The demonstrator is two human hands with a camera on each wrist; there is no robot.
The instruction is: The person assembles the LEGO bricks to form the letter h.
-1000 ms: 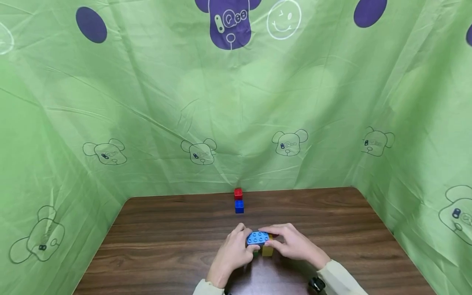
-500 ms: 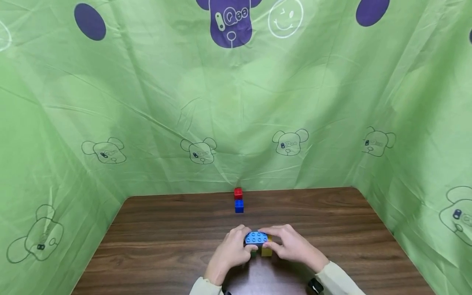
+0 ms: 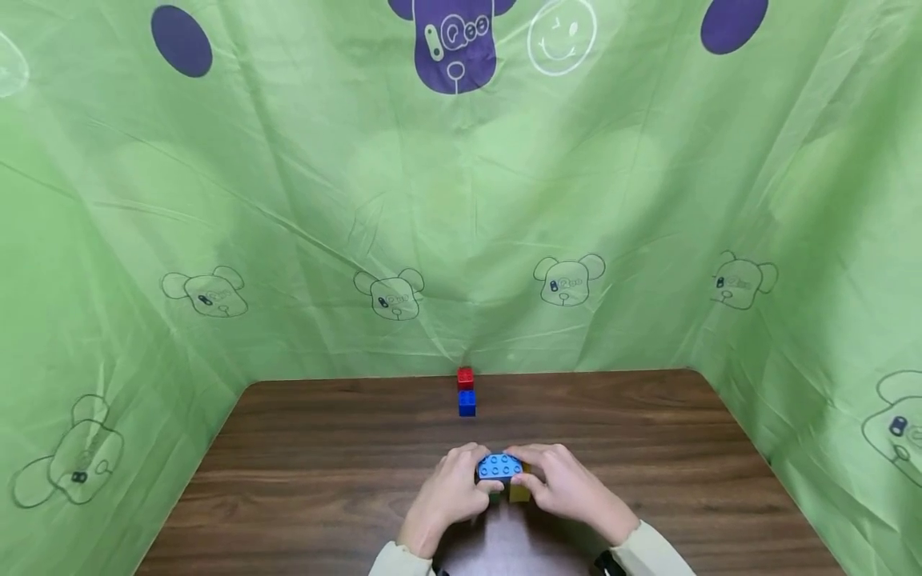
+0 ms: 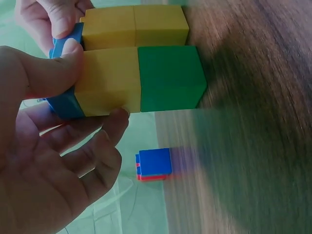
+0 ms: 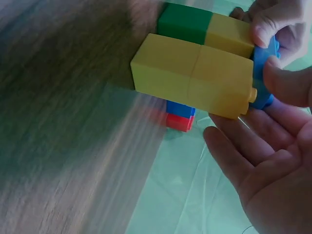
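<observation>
A light blue brick (image 3: 500,466) with two rows of studs bridges the tops of two columns. One column has a yellow brick (image 4: 107,80) over a green brick (image 4: 170,78); the other has a yellow brick (image 5: 219,80) over a second yellow brick (image 5: 163,63). Bare yellow studs show beside the blue brick in the right wrist view. My left hand (image 3: 450,492) pinches the blue brick's left end between thumb and fingers, one fingertip at the yellow brick below. From the other side, my right hand (image 3: 569,488) pinches its right end.
Behind the hands, a small dark blue brick (image 3: 467,403) stands in front of a red brick (image 3: 465,378) near the far edge of the wooden table (image 3: 324,448). A green printed cloth (image 3: 461,200) hangs around the table's back and sides.
Both hands keep their hold on the blue brick. Hands and bricks sit very slightly further left and lower in the head view, whose camera has also shifted a little.
</observation>
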